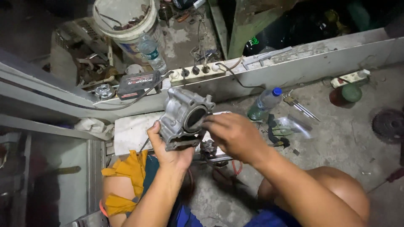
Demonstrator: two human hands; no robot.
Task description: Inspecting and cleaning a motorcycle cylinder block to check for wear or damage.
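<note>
I am squatting on the concrete floor [345, 143], my knees at the bottom of the frame, and holding a cast-metal engine cylinder [183, 117] up just left of centre. My left hand [168, 153] is clasping it from below, thumb up one side and fingers wrapped round the base flange, so the weight is sitting in my palm. My right hand [233, 134] is reaching in from the right, its fingertips pinching at the rim of the dark round bore; I cannot tell whether they are gripping anything small there.

The casting is looking heavy for its size, rigid, with hard edges and probably an oily film, so I am judging the flange and the outer body the safe places to hold, not the smooth bore wall.

A yellow rag [126, 176] is lying by my left knee. Beyond the cylinder a clear plastic bottle with a blue cap [265, 103] is lying right of centre. Farther up, a white power strip [198, 72] is resting on the grey ledge, and a white bucket [124, 21] is standing at upper left.
</note>
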